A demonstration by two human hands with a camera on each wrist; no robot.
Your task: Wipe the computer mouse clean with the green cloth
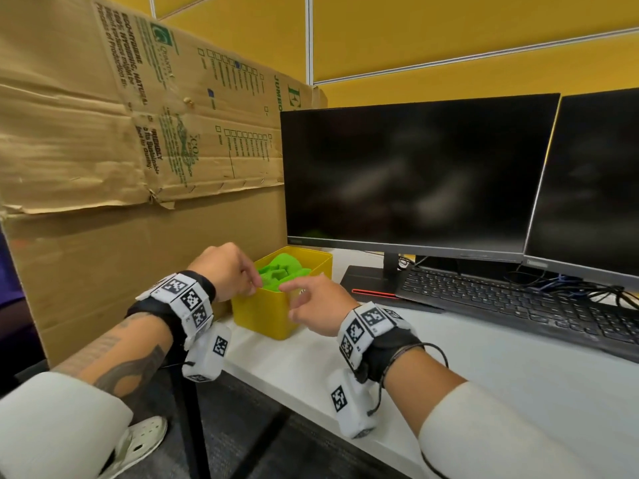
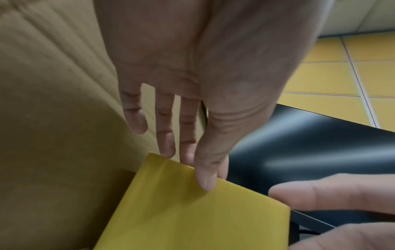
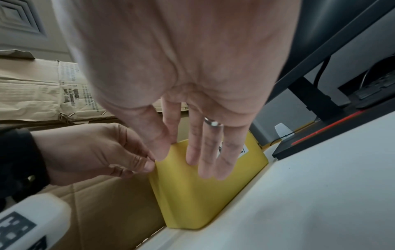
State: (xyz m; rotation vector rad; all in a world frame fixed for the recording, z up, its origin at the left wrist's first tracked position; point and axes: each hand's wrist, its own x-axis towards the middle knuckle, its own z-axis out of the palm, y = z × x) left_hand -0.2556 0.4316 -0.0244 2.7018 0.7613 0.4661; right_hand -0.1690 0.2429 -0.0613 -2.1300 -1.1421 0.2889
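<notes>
A white desk (image 1: 484, 357) sits in front of yellow walls, w/ a big cardboard sheet (image 1: 103, 150) filling the left side of the head view. Going left to right: the left hand (image 1: 224, 271) is at the left-center, fingers bent at the near left rim of a yellow box (image 1: 266, 312); it looks like it pinches the rim or the cloth edge, but I can't tell which. The green cloth (image 1: 283, 271) is bunched up inside the box, not out yet. The right hand (image 1: 311, 305) hangs just right of it, over the box's near corner, fingers loose and spread, holding nothing. Further right are two dark screens (image 1: 415, 174) and a black keyboard (image 1: 518, 302). No mouse shows in any view, so where it is can't be told. So the job is at the very start: cloth not yet picked up, no wiping done. Left to do, I think: grab cloth, find mouse, wipe it.
</notes>
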